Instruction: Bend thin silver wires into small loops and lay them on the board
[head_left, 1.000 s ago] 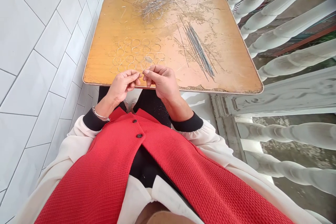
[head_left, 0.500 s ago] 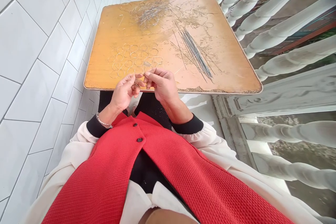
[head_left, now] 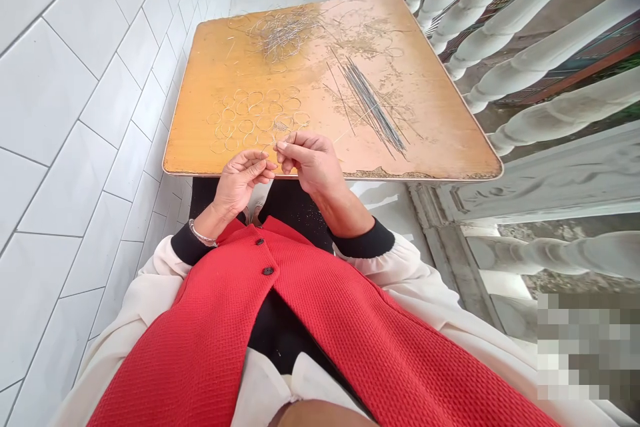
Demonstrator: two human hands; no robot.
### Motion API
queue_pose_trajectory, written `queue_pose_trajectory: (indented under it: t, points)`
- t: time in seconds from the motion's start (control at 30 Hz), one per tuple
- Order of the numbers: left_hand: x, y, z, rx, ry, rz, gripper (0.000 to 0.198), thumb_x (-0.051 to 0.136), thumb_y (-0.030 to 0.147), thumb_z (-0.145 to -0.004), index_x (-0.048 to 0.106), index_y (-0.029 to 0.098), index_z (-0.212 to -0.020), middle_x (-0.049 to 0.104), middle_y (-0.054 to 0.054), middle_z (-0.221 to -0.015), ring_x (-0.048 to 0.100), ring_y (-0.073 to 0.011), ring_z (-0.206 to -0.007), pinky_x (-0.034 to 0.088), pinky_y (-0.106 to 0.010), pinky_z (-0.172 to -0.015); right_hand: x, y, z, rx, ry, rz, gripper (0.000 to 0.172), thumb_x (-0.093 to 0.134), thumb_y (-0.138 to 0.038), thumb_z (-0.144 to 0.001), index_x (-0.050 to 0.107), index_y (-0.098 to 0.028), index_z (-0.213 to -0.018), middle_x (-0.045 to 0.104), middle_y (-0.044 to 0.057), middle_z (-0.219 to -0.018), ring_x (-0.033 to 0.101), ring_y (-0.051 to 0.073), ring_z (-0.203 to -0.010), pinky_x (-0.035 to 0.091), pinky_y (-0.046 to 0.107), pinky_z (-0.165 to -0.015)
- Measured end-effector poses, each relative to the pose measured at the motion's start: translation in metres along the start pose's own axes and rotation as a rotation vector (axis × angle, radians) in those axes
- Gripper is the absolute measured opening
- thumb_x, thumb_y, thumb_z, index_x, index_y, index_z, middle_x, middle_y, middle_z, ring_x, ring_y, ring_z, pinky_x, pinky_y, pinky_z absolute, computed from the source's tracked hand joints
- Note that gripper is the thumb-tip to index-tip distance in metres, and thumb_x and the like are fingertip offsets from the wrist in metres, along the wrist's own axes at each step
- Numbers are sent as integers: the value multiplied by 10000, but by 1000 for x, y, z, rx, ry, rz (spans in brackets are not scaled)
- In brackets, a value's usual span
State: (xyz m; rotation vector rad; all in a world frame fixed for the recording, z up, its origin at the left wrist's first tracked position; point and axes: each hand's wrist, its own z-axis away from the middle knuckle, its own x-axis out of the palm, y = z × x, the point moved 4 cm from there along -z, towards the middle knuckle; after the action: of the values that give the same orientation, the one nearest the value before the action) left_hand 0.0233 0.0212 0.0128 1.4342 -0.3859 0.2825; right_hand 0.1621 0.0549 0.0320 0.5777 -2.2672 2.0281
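At the pinch, left hand (head_left: 241, 177) & right hand (head_left: 311, 161) squeeze thin wire (head_left: 275, 151); prob. best w/ tips close, bend even.

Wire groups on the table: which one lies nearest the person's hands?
The rows of wire rings, just beyond the right hand; the straight wire bundle lies farther right, the tangled heap at the far edge.

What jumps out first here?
The left hand and right hand pinch fingertips together at the near edge of the worn wooden table; anything held is too thin to see. Just beyond lie rows of wire rings, a bundle of straight wires to their right, and a wire tangle farther back.
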Motion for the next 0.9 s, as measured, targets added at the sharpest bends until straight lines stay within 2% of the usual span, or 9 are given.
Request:
queue_pose_trajectory:
  t: [0.2,0.3,0.4,0.57,0.73,0.8,0.9]
  points:
    - [-5,2,-1,-95,-74,-8,177,787,349,-839,711,210,-918,734,9,-771,679,-81,-630,478,-187,-547,2,-1,0,-18,-24,-10,326,821,-402,-722,595,-195,-611,591,-22,-576,468,66,-444,388,223,-440]
    - [-4,3,-1,-89,-97,-9,133,790,288,-836,718,211,-916,706,24,-710,665,-76,-602,469,-182,-534,1,-1,-1,-25,-17,7,337,830,-408,-711,589,-199,-603,569,-30,-545,461,69,-436,377,220,-424]
    - [-3,1,-3,-69,-66,-8,83,782,224,-832,713,208,-874,698,35,-679,656,-69,-581,484,-179,-555,1,-1,-1,-19,-18,46,357,834,-401,-722,570,-197,-594,559,-29,-546,457,68,-432,372,221,-413]
    - [-8,-4,-4,-42,5,-87,111,782,273,-837,708,208,-886,731,22,-736,681,-77,-621,497,-183,-589,0,-2,-2,-21,-21,81,356,811,-337,-762,549,-190,-571,542,-30,-531,452,63,-427,369,217,-418]
    - [-12,13,-6,28,-2,-244,308,766,467,-842,713,197,-981,767,-29,-923,685,-80,-648,486,-181,-550,-2,-6,-6,-21,-37,172,310,779,-258,-783,569,-175,-571,534,-31,-514,460,60,-434,367,213,-443]
    - [-11,23,-8,50,30,-364,333,732,504,-864,706,187,-962,750,-21,-866,668,-72,-641,474,-169,-538,-3,-7,-7,-17,-33,240,288,776,-243,-785,577,-172,-589,531,-35,-510,460,62,-439,368,215,-452]
    - [-3,34,-11,116,20,-502,306,742,469,-864,679,170,-847,692,9,-717,631,-62,-596,454,-156,-516,-2,-8,-6,-25,-36,339,270,773,-239,-789,576,-174,-617,521,-41,-506,466,71,-453,366,223,-468]
